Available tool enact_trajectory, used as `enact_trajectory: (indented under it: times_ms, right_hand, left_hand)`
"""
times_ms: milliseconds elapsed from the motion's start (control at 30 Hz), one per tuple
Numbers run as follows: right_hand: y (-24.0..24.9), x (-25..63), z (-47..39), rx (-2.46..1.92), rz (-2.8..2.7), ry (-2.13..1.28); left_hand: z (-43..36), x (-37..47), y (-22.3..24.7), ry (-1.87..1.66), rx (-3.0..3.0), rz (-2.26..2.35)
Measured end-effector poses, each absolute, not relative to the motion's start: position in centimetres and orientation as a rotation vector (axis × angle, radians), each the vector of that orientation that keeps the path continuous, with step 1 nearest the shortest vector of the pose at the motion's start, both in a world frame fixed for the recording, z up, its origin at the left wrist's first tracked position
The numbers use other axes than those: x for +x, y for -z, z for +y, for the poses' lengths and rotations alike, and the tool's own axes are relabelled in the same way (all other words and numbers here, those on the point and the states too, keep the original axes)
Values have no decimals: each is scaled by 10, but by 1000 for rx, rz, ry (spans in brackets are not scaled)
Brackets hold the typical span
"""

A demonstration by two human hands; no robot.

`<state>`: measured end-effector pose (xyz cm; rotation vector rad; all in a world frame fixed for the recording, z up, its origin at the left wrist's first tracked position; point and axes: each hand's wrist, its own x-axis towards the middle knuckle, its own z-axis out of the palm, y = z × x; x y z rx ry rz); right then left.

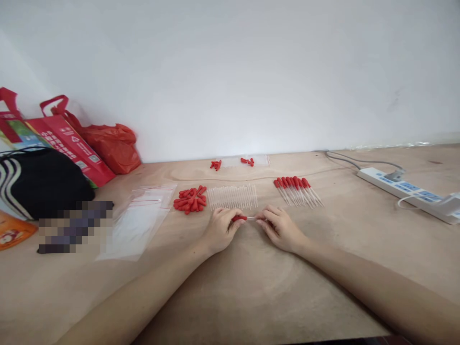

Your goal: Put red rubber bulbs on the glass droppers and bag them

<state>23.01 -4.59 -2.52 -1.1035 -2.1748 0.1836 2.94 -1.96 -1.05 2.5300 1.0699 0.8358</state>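
Note:
My left hand (pixel 223 229) is closed on a red rubber dropper bulb (pixel 239 218), held sideways above the wooden table. The fingers of my right hand (pixel 281 228) pinch a thin clear dropper tube (pixel 251 218), whose near end meets the bulb; how far it sits inside is hidden. Just beyond my left hand lies a pile of loose red bulbs (pixel 190 200). A row of bare clear tubes (pixel 233 196) is laid side by side behind both hands. Several droppers with red bulbs on their tubes (pixel 297 190) lie in a fanned row to the right.
Clear zip bags (pixel 143 215) lie flat on the left. Farther left are a black drawstring bag (pixel 46 182), red bags (pixel 111 146) and a blurred dark item (pixel 75 230). A white power strip (pixel 406 191) with cords lies right. More red bulbs (pixel 216 165) sit near the wall.

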Motion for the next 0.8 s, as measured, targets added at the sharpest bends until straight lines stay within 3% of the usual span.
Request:
enact_trajectory:
  times_ms: [800]
  right_hand:
    - [18, 221, -47, -999, -2367, 1]
  left_hand:
    - [-26, 32, 11, -867, 2785, 920]
